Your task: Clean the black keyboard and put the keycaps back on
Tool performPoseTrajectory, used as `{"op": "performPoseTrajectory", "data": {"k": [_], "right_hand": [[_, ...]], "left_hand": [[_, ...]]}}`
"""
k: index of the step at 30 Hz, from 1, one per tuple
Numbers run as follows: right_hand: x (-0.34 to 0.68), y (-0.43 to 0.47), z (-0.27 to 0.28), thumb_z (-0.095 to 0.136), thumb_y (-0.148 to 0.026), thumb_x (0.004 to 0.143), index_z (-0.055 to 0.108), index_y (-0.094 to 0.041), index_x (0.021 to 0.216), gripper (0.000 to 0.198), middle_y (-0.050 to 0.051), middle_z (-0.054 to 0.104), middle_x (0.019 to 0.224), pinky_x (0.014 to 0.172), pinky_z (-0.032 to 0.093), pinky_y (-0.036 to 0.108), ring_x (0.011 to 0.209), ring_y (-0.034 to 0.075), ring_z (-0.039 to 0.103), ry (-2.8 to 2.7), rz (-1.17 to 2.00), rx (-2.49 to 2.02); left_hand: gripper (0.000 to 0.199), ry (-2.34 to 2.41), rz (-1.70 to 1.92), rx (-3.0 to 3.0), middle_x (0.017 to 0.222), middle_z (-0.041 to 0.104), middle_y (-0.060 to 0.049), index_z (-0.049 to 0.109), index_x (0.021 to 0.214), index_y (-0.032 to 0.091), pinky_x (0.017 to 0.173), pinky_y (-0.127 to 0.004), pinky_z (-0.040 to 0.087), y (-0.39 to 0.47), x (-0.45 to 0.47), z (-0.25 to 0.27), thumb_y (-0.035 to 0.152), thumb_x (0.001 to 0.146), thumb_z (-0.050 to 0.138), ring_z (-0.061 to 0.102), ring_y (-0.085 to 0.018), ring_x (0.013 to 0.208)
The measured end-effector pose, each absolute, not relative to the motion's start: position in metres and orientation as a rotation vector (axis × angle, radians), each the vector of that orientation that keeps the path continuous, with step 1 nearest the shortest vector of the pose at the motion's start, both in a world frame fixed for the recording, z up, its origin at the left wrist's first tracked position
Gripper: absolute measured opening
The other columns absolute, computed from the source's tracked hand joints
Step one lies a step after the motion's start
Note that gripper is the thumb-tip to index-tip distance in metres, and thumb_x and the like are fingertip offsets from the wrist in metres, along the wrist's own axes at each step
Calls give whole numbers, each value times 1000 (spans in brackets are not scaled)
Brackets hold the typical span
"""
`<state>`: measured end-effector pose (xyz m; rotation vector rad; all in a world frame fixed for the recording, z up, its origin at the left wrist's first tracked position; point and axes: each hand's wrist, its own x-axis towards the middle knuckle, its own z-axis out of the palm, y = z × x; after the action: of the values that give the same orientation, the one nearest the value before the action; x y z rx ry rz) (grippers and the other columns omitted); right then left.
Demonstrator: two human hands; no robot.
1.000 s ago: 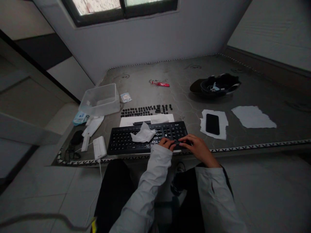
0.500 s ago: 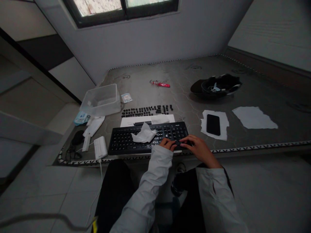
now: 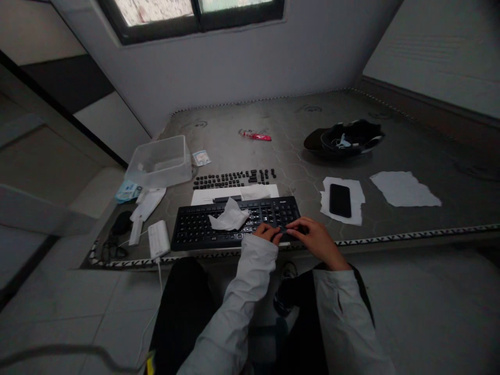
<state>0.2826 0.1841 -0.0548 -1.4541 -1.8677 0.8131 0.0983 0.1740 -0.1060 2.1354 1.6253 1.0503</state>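
A black keyboard point(image 3: 192, 225) lies along the front edge of the table, with a crumpled white tissue point(image 3: 230, 215) on top of it. At its lower right part, my left hand point(image 3: 267, 232) rests with fingers bent and drawn together. Facing it, my right hand point(image 3: 312, 237) has thumb and forefinger close together in a pinch just over the keys. The fingertips of both hands nearly meet; whatever they grip is too small and dark to make out. Behind the keyboard, loose black keycaps point(image 3: 219, 180) stand in rows, next to white paper point(image 3: 203, 196).
A clear plastic box point(image 3: 158, 161) stands at the left, a white adapter point(image 3: 159, 239) with a cable near the front edge. A black phone point(image 3: 340, 200) lies on paper to the right, near another paper sheet point(image 3: 404, 188). Farther back are a black cap point(image 3: 344, 140) and a red-handled tool point(image 3: 255, 136).
The view has shifted slightly, moving everything a little to the left. Both hands stay at the keyboard's lower right, with only small finger movement.
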Motion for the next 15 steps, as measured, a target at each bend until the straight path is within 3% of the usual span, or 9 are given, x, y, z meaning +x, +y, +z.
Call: {"op": "performPoseTrajectory", "data": {"k": [8, 15], "right_hand": [[281, 184, -54, 62, -47, 80, 73, -23, 84, 26, 4, 70, 85, 72, 46, 33, 76, 20, 60, -1840, 804, -1478], [284, 187, -56, 51, -56, 84, 72, -20, 90, 42, 7, 73, 86, 72, 46, 33, 77, 21, 63, -1412, 727, -1641]], "left_hand": [[22, 1602, 1018, 2135, 88, 69, -4, 74, 99, 22, 72, -29, 59, 175, 99, -104, 34, 81, 69, 67, -16, 76], [12, 1758, 1354, 1913, 87, 68, -5, 71, 90, 19, 72, -28, 57, 168, 85, -74, 26, 82, 68, 67, -16, 80]]}}
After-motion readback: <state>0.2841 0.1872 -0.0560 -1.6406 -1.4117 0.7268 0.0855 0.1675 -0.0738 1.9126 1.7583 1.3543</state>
